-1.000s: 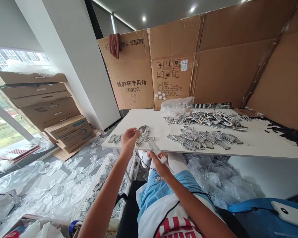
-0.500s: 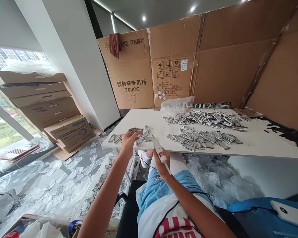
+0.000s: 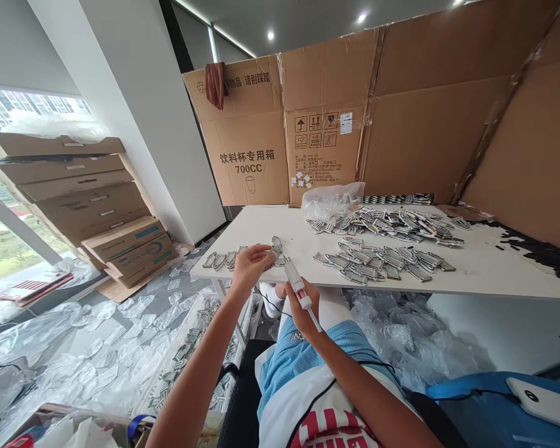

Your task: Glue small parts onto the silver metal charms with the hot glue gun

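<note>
Left hand has slid right to the metal pieces, can't tell its grip; right hand holds the syringe-like tool nozzle-outward, probably for easy aim.

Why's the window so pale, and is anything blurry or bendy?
In the head view, bright daylight washes out the window; the ceiling lights glare as white spots; the cardboard wall looks stretched towards the edge, probably by a wide lens; its smallest print is too fuzzy to read.
</note>
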{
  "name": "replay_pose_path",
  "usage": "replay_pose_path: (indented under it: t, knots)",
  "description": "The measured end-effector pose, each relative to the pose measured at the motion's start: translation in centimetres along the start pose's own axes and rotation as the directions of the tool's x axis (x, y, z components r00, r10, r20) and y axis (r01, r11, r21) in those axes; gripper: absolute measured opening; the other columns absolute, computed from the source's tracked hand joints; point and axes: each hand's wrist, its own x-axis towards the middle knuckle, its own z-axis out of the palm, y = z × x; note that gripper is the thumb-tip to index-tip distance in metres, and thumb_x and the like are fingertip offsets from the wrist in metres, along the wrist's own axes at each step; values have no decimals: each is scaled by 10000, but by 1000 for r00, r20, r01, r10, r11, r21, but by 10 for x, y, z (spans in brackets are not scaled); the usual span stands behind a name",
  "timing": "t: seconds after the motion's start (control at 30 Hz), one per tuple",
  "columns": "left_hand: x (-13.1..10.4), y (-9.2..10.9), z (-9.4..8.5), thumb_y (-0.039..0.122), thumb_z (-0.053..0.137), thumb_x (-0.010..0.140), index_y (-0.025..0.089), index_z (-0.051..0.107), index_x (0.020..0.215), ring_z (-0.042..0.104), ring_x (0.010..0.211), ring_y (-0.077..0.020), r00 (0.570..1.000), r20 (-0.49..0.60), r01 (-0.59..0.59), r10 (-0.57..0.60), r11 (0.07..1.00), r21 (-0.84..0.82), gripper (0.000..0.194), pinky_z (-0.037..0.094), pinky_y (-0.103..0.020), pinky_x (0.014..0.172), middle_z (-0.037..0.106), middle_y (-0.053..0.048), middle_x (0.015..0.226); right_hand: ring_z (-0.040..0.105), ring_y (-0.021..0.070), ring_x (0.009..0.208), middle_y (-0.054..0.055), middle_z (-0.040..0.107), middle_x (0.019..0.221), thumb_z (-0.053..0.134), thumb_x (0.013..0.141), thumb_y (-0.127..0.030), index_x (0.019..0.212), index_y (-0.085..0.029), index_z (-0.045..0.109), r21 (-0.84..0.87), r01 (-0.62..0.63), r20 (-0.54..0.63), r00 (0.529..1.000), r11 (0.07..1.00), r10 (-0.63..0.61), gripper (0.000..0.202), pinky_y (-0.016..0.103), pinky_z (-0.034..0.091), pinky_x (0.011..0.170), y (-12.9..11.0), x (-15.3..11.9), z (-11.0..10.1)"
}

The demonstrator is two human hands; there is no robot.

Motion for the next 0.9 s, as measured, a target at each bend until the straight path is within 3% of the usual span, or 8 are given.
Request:
replay_pose_path:
  t: [0.3,0.6,0.9]
  knots:
    - [-3,-1,2,406,1029,706,212,903,1027,842,958,-322,996,76,-41,37,998,48,396,708,-513,950,879,-133,963,588,204,637,11,637,677,661,1045,-547,736,-238,654,13,2,19,1000,1000,-2,437,352,426,652,-2,0,0]
    - [-2,-6,3,430,1013,742,218,896,1048,845,979,-319,992,114,-58,50,996,69,391,713,-515,970,882,-134,995,659,234,676,35,700,695,659,1030,-520,704,-249,669,36,-47,25,999,998,46,423,377,465,700,4,0,0]
    - [-1,-9,5,445,1009,727,202,890,1034,821,858,-270,991,115,-77,70,995,63,410,717,-446,851,864,-117,919,498,178,540,-16,498,497,643,971,-587,523,-294,440,31,-201,5,980,979,201,572,342,383,575,2,-3,3]
